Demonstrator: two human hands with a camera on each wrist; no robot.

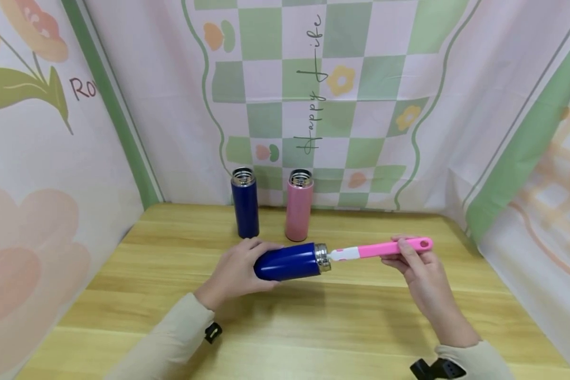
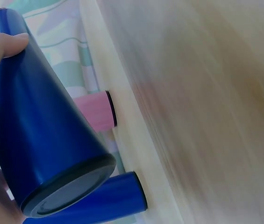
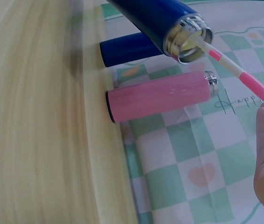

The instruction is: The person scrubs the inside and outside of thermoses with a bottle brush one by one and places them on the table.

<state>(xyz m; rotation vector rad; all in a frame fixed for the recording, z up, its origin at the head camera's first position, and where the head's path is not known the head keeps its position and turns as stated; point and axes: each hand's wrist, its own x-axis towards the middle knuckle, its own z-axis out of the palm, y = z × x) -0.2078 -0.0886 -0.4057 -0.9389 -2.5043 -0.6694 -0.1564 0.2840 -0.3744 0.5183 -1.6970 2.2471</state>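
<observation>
My left hand [image 1: 239, 268] grips a dark blue steel bottle [image 1: 287, 262] round its base end, holding it tilted nearly flat above the table with its open metal mouth toward the right. Pinched by its handle in my right hand [image 1: 423, 274] is a pink and white bottle brush [image 1: 385, 248]. The brush's white end goes into the bottle's mouth; in the right wrist view something yellowish shows inside the steel neck [image 3: 188, 39], and the rest of the brush head is hidden. The left wrist view shows the held bottle's black-rimmed base [image 2: 71, 186] and my left thumb [image 2: 15, 45] on its side.
A second dark blue bottle [image 1: 245, 203] and a pink bottle [image 1: 299, 206] stand upright without lids at the back of the wooden table [image 1: 351, 327]. Behind them hangs a green and white checked cloth [image 1: 304, 79]. Patterned cloth also flanks both sides.
</observation>
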